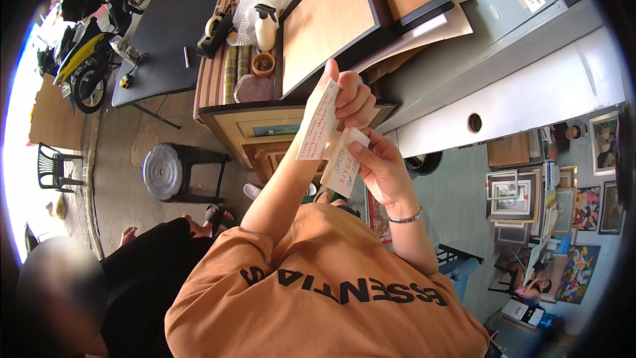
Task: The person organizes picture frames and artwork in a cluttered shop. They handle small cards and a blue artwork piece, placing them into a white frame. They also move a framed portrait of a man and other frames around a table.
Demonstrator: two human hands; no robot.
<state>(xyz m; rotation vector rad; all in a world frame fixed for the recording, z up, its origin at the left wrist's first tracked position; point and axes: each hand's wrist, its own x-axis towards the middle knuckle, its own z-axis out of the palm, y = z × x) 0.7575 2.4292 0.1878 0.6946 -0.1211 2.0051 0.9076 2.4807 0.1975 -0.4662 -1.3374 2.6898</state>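
Observation:
My left hand is closed on a white paper slip with lines of red handwriting, its thumb pointing up along the slip's upper end. Lower and to the right, my right hand pinches a second paper slip, which carries blue and red writing. The two slips are held close together in front of my chest; whether they are joined is hidden by the fingers. A bracelet circles my right wrist.
Ahead, framed boards lean beside a wooden cabinet holding a spray bottle and a tape dispenser. To the left stand a dark table, a stool and a person in black. Picture frames stack at right.

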